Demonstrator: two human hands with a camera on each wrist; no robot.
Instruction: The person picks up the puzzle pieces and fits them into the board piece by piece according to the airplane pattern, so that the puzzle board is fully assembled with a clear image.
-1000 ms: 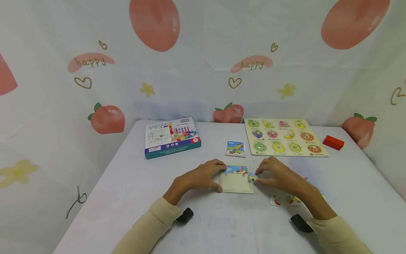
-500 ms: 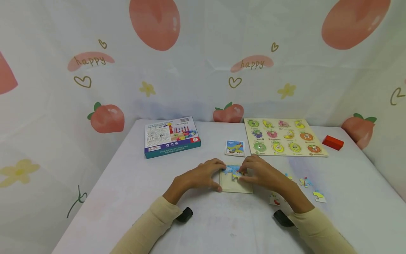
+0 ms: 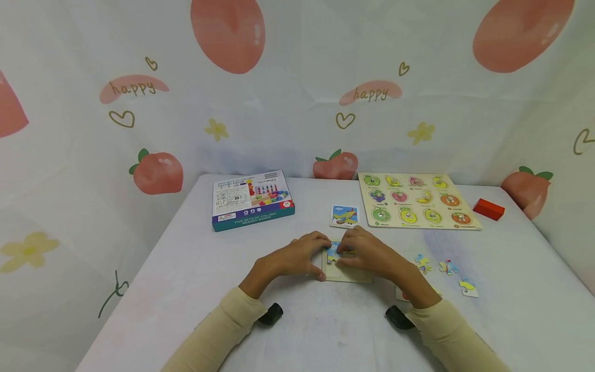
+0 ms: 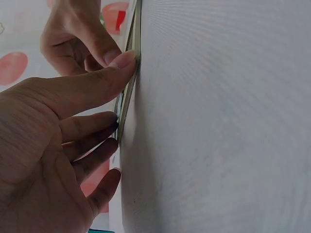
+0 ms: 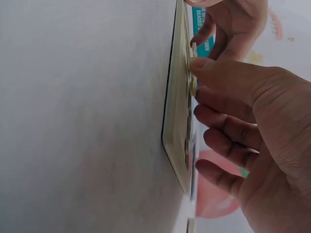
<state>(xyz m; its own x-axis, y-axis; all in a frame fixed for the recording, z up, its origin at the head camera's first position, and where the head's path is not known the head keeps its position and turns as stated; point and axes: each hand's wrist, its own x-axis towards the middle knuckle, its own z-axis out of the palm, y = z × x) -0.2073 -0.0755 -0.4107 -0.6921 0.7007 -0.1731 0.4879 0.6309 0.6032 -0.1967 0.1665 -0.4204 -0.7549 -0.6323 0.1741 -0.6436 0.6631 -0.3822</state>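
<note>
A small wooden jigsaw tray [image 3: 350,276] lies on the white cloth, with fitted sky pieces along its far side partly hidden by my right hand. My left hand [image 3: 295,257] grips the tray's left side, thumb near the front corner and fingertips at the far one. Between thumb and forefinger, my right hand [image 3: 372,254] pinches a blue-and-yellow jigsaw piece [image 3: 332,257] over the tray's left part. In the right wrist view this jigsaw piece [image 5: 193,87] shows edge-on, close over the tray [image 5: 176,111]. Just behind stands an airplane picture card [image 3: 345,216], lying flat.
Loose jigsaw pieces lie to the right: one blue and yellow [image 3: 423,263], one with red [image 3: 448,267], one corner piece [image 3: 468,289]. More lie partly under the right forearm. Further back are a beaded-toy box [image 3: 253,201], a fruit peg board [image 3: 420,201] and a red block [image 3: 489,208].
My right hand has carried the jigsaw piece leftward from the tray's right edge to its left part, uncovering loose pieces on the right. My left hand has stayed on the tray.
</note>
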